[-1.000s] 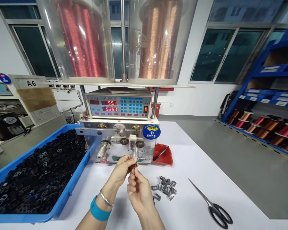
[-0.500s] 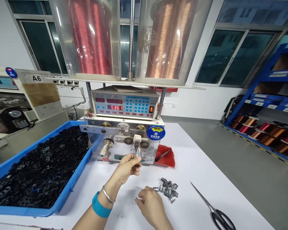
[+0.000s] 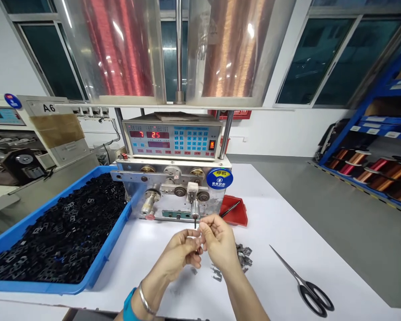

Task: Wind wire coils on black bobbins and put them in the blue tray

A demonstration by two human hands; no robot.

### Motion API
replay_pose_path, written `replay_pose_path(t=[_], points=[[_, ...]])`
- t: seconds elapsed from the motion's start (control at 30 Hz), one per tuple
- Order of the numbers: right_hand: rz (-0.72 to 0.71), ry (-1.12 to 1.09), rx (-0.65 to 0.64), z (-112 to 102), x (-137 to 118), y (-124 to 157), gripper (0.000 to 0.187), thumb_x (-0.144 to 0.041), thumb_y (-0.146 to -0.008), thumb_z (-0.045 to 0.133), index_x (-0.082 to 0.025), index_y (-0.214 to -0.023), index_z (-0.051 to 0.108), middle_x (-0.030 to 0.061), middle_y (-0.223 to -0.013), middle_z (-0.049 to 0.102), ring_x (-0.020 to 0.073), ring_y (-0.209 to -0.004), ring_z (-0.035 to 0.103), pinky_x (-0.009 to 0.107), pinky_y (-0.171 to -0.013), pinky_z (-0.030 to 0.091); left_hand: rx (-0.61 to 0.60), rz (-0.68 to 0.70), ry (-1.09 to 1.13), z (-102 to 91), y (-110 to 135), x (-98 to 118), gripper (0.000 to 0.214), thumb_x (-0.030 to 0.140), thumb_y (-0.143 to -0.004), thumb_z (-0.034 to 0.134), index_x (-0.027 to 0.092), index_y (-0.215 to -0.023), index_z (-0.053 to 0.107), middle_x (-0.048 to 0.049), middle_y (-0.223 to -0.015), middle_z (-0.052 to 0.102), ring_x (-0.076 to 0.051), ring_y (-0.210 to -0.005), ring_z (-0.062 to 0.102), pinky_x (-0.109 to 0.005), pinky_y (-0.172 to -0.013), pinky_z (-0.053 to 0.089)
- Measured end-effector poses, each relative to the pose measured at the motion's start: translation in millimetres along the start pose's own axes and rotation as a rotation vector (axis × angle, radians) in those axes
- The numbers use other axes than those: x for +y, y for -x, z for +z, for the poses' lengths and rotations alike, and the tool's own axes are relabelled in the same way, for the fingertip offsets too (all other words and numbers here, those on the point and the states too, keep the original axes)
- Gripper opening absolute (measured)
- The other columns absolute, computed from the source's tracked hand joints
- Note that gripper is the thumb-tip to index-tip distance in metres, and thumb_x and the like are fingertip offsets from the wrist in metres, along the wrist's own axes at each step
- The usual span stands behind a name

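Currently, left hand and right hand meet mid-view, fingers curled, thumbs to fingertips; fingers hide any held item, so cannot tell what either grip contains. Cylindrical metal spindle, thin dark pin at its end: just beyond, 12 o'clock. Angular grey metallic parts: smooth white table, 4 o'clock. Blue tray, heaped black pieces: 9 o'clock.
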State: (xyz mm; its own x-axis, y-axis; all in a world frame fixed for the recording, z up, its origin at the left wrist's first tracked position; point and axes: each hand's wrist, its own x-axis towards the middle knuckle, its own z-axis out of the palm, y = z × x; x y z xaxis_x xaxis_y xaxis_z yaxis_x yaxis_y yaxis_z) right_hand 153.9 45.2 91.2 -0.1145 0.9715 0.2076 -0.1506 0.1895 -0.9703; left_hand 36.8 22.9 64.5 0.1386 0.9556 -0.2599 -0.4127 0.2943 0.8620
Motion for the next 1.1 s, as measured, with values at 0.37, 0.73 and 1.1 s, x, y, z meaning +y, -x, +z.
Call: replay_pose_path(t=[0.37, 0.73, 1.1], points=[[0.089, 0.299, 0.093, -14.3, 70.4, 68.4, 0.024, -0.041, -0.074, 0.067, -0.019, -0.081, 0.060, 0.0036, -0.070, 0.067, 0.0174, -0.061, 0.062, 0.026, -0.053, 0.050, 0.262, 0.201, 0.030, -34.0, 23.6, -95.4, 0.033, 0.043, -0.066, 0.076, 0.016, -0.085, 0.071, -0.0082, -0.087, 0.073, -0.020, -0.083, 0.064, -0.032, -0.080, 0.050], [-0.021, 0.443, -0.079, -24.8, 83.1, 74.9, 0.020, -0.028, -0.085, 0.052, -0.022, -0.086, 0.071, 0.0051, -0.077, 0.066, 0.0185, -0.068, 0.061, 0.027, -0.059, 0.049, 0.203, 0.068, 0.148, -38.7, 18.0, -88.9, 0.031, 0.034, -0.053, 0.086, 0.017, -0.077, 0.076, -0.0058, -0.077, 0.074, -0.018, -0.076, 0.066, -0.030, -0.077, 0.052], [-0.089, 0.656, -0.221, -25.6, 76.6, 72.0, 0.026, -0.020, -0.087, 0.046, -0.023, -0.093, 0.072, 0.0035, -0.074, 0.056, 0.0171, -0.070, 0.058, 0.027, -0.060, 0.047, 0.076, 0.083, 0.064, -50.5, 21.2, -92.9, 0.043, 0.038, -0.061, 0.082, 0.023, -0.101, 0.073, -0.0019, -0.074, 0.071, -0.011, -0.063, 0.061, -0.025, -0.066, 0.050]])
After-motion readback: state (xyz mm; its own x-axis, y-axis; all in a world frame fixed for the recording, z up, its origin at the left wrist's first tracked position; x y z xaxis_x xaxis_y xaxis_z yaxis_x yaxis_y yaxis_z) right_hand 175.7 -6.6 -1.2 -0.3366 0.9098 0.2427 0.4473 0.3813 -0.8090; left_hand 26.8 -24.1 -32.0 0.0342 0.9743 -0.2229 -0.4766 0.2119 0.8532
